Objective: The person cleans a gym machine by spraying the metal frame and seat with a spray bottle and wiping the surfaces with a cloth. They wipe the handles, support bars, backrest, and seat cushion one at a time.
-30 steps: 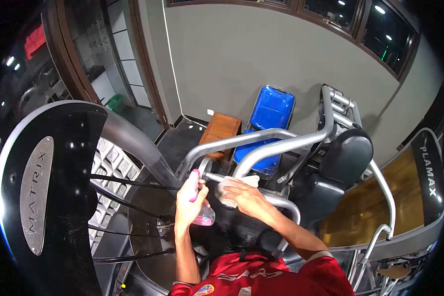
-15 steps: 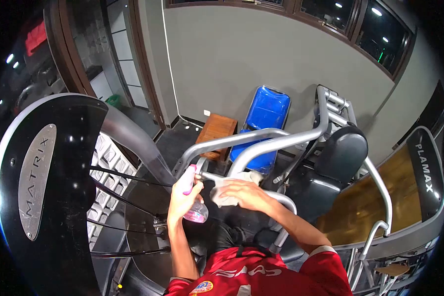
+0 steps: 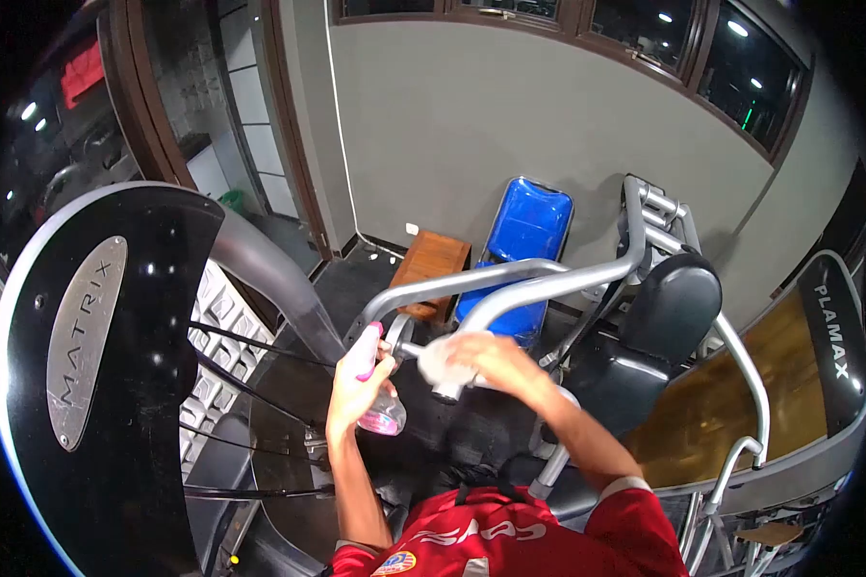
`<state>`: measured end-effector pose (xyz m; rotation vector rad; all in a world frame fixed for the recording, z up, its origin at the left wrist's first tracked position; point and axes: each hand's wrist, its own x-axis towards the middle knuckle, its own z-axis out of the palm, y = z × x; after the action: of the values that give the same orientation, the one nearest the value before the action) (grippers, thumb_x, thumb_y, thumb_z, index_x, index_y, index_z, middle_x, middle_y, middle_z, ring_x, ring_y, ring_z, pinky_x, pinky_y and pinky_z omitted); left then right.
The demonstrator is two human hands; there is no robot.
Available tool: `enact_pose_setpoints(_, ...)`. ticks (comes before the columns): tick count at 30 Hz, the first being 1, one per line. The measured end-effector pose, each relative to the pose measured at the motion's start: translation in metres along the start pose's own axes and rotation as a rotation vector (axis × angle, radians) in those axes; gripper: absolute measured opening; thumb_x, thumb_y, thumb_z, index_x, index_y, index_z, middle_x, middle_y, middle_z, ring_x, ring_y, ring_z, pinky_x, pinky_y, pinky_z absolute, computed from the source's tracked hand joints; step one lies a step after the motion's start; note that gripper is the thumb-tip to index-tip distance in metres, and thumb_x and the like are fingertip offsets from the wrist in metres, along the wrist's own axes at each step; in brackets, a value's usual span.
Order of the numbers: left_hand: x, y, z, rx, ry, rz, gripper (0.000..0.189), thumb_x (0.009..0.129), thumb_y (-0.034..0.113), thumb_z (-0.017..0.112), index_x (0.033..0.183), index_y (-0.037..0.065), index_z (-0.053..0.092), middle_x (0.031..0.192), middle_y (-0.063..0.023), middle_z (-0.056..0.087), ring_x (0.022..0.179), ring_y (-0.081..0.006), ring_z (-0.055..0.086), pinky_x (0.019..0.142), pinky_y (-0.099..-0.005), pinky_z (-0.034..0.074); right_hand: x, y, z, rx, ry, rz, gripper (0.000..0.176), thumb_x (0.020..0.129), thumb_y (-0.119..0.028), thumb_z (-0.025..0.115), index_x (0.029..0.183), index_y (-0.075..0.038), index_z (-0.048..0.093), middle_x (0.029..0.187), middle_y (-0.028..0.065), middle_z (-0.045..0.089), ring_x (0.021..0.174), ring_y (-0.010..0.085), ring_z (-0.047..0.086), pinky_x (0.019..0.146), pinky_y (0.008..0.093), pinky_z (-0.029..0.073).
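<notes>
My left hand is wrapped round a spray bottle with a pink-and-white trigger head and pink liquid or labelling low in its clear body. In my right hand is a pale cloth, pressed against the silver tube of the gym machine in front of me. Part of the tube under the cloth and fingers is hidden. The two hands are a short way apart, the bottle left of the cloth.
A black machine tower stands close on my left, with cables running from it. Ahead are a wooden stool and a blue folding chair by the wall. To the right are a black padded seat and a machine panel marked PLAMAX.
My right hand and the cloth have shifted slightly up along the tube, uncovering a tube end below. The left hand keeps the bottle in nearly the same place. The view has tilted a little.
</notes>
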<state>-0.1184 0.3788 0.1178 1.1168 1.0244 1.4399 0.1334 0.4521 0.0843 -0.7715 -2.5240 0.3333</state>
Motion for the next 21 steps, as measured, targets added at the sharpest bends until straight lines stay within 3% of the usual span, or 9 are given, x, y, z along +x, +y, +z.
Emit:
enact_pose_setpoints(3, 0.002, -0.006, -0.005, -0.014, -0.062, 0.025, 0.043, 0.085, 0.002, 0.062, 0.126, -0.001, 0.049, 0.089, -0.005, 0.055, 0.072, -0.0107, 0.057, 0.05, -0.0257, 0.054, 0.005, 0.066, -0.008, -0.024, 0.187, 0.299, 0.034, 0.07, 0.003, 0.055, 0.1, -0.007, 0.066, 0.115, 0.0115, 0.061, 0.111, 0.0282, 0.056, 0.096, 0.035, 0.044)
enact_pose_setpoints(6, 0.003, -0.005, -0.006, 0.004, -0.075, 0.005, 0.043, 0.085, 0.002, 0.062, 0.125, -0.001, 0.049, 0.089, -0.0054, 0.056, 0.07, -0.0109, 0.057, 0.05, -0.0256, 0.053, 0.022, 0.071, -0.014, -0.2, 0.232, 0.319, 0.028, 0.07, 0.002, 0.056, 0.095, -0.006, 0.066, 0.109, 0.0112, 0.063, 0.105, 0.0301, 0.058, 0.09, 0.0376, 0.046)
enact_pose_setpoints(7, 0.003, -0.005, -0.006, 0.01, -0.091, -0.016, 0.043, 0.085, 0.002, 0.062, 0.125, -0.001, 0.049, 0.089, -0.0056, 0.056, 0.07, -0.0108, 0.057, 0.049, -0.0255, 0.053, 0.028, 0.059, -0.006, -0.063, 0.271, 0.193, 0.023, 0.069, 0.0, 0.057, 0.089, -0.006, 0.065, 0.1, 0.0103, 0.065, 0.1, 0.0302, 0.059, 0.085, 0.0394, 0.046)
enact_pose_setpoints(11, 0.004, -0.011, -0.004, 0.009, -0.027, 0.019, 0.033, 0.084, 0.003, 0.063, 0.115, -0.004, 0.053, 0.086, -0.006, 0.057, 0.063, -0.0106, 0.058, 0.048, -0.026, 0.051, 0.024, -0.021, 0.019, 0.134, -0.122, -0.172, 0.019, 0.069, -0.002, 0.057, 0.084, -0.01, 0.064, 0.091, 0.0073, 0.064, 0.095, 0.0256, 0.06, 0.084, 0.0359, 0.048)
enact_pose_setpoints(14, 0.004, -0.006, -0.006, 0.162, -0.024, 0.024, 0.029, 0.084, 0.003, 0.063, 0.11, -0.005, 0.054, 0.084, -0.007, 0.058, 0.055, -0.0113, 0.057, 0.047, -0.0262, 0.049, 0.024, -0.032, 0.001, -0.002, -0.093, -0.233, 0.016, 0.069, -0.004, 0.057, 0.083, -0.01, 0.064, 0.09, 0.0063, 0.064, 0.094, 0.0251, 0.061, 0.083, 0.0348, 0.049)
enact_pose_setpoints(17, 0.002, 0.003, -0.002, 0.26, 0.006, 0.088, 0.029, 0.083, 0.004, 0.064, 0.109, -0.003, 0.054, 0.082, -0.0076, 0.058, 0.05, -0.0122, 0.057, 0.046, -0.0263, 0.048, 0.023, 0.053, 0.004, -0.122, 0.126, -0.106, 0.021, 0.069, -0.008, 0.059, 0.088, -0.008, 0.066, 0.091, 0.0106, 0.065, 0.092, 0.029, 0.062, 0.08, 0.0375, 0.05)
enact_pose_setpoints(19, 0.001, 0.003, -0.004, 0.264, 0.007, 0.081, 0.027, 0.083, 0.004, 0.064, 0.107, -0.002, 0.055, 0.081, -0.0071, 0.058, 0.051, -0.0124, 0.057, 0.046, -0.0263, 0.048, 0.024, 0.083, -0.021, -0.273, 0.137, 0.158, 0.022, 0.069, -0.009, 0.061, 0.09, -0.007, 0.066, 0.093, 0.0129, 0.065, 0.092, 0.0315, 0.061, 0.079, 0.0398, 0.051)
enact_pose_setpoints(21, 0.002, 0.0, -0.005, 0.251, -0.051, 0.027, 0.044, 0.084, 0.004, 0.063, 0.125, -0.003, 0.048, 0.097, -0.0099, 0.058, 0.056, -0.0126, 0.058, 0.05, -0.0268, 0.051, 0.024, 0.088, -0.024, -0.191, 0.317, 0.305, 0.028, 0.068, -0.005, 0.061, 0.096, -0.008, 0.065, 0.097, 0.0146, 0.064, 0.089, 0.0337, 0.062, 0.076, 0.0421, 0.051)
